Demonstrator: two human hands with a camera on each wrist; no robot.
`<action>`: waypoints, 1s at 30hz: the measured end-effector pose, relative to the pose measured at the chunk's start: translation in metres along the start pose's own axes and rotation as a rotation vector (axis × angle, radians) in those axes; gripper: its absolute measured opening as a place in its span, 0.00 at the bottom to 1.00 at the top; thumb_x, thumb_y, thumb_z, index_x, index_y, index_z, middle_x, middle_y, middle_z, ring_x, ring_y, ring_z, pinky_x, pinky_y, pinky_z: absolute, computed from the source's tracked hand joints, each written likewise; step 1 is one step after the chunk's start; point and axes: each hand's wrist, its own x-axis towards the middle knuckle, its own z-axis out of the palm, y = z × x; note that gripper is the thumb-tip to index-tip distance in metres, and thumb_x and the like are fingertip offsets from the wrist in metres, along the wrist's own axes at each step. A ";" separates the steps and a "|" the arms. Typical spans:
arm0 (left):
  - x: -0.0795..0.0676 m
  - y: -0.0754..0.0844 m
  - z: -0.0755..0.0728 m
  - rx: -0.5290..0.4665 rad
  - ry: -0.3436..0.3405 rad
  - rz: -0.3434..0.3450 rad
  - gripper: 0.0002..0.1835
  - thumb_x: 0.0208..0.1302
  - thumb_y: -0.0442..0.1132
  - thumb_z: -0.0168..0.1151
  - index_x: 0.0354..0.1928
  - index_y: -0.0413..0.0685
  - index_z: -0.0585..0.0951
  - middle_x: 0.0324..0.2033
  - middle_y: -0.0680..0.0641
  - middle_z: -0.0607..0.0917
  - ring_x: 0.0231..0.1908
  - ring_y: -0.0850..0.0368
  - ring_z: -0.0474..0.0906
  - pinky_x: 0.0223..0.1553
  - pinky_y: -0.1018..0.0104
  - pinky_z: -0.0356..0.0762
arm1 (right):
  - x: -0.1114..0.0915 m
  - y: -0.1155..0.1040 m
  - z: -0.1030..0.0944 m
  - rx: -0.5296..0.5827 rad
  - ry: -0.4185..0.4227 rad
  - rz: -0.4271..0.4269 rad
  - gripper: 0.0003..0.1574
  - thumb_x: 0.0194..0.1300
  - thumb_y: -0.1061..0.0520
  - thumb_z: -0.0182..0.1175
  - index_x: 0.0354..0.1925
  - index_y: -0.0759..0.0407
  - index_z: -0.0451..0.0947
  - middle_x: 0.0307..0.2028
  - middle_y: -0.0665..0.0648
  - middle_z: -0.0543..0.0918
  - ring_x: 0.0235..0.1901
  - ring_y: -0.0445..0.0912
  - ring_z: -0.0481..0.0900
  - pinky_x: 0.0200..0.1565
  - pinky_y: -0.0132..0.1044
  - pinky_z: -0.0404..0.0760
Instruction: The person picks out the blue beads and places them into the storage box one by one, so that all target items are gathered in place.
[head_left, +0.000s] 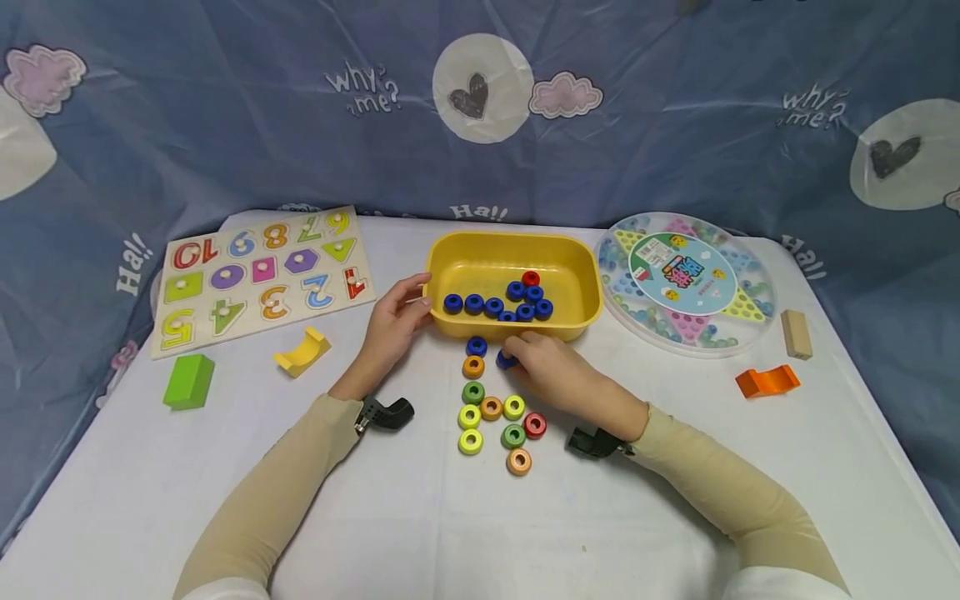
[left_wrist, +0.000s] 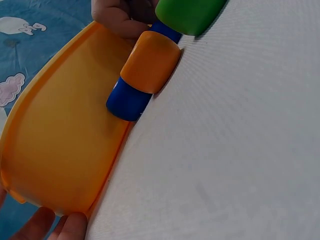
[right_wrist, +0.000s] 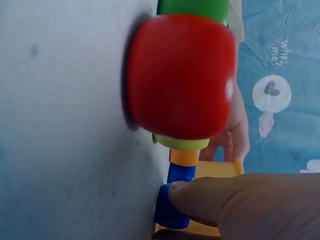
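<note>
My right hand [head_left: 557,372] pinches a blue bead [head_left: 506,360] between thumb and fingers, low over the table in front of the yellow bin. In the right wrist view the thumb lies against this blue bead [right_wrist: 170,209]. My left hand [head_left: 393,330] rests its fingertips on the left end of the yellow bin [head_left: 517,332]. Inside the bin lie several blue beads [head_left: 474,303] and one red bead [head_left: 531,278]. Between the hands another blue bead [head_left: 476,347] stands on the table, with an orange bead [head_left: 473,367] just below it.
Nearer the body lie several beads, among them a green bead [head_left: 473,392], a yellow bead [head_left: 470,442] and a red bead [head_left: 535,426]. A number puzzle board [head_left: 292,329], green block [head_left: 189,382] and yellow arch [head_left: 302,352] are left; a round marble game [head_left: 682,283], orange arch [head_left: 768,382] and wooden block [head_left: 797,334] right.
</note>
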 end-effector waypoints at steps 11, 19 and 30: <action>0.000 -0.011 -0.005 0.040 0.018 0.007 0.22 0.71 0.35 0.52 0.66 0.46 0.70 0.60 0.38 0.73 0.53 0.45 0.77 0.49 0.70 0.84 | 0.012 -0.003 -0.034 0.168 0.126 -0.148 0.07 0.59 0.59 0.67 0.37 0.59 0.81 0.32 0.53 0.84 0.26 0.45 0.77 0.29 0.30 0.79; -0.001 -0.014 -0.003 0.043 0.018 -0.006 0.23 0.71 0.35 0.53 0.66 0.48 0.71 0.60 0.39 0.73 0.53 0.46 0.78 0.50 0.69 0.84 | 0.046 0.045 -0.061 0.053 0.142 0.287 0.14 0.60 0.65 0.62 0.45 0.66 0.77 0.41 0.65 0.84 0.35 0.55 0.80 0.40 0.47 0.84; 0.002 -0.011 -0.002 0.046 0.009 0.016 0.22 0.71 0.36 0.52 0.66 0.48 0.71 0.60 0.39 0.74 0.51 0.51 0.78 0.49 0.70 0.84 | 0.060 0.071 -0.042 -0.018 -0.147 0.398 0.26 0.57 0.72 0.52 0.54 0.64 0.78 0.51 0.64 0.84 0.50 0.57 0.80 0.57 0.48 0.80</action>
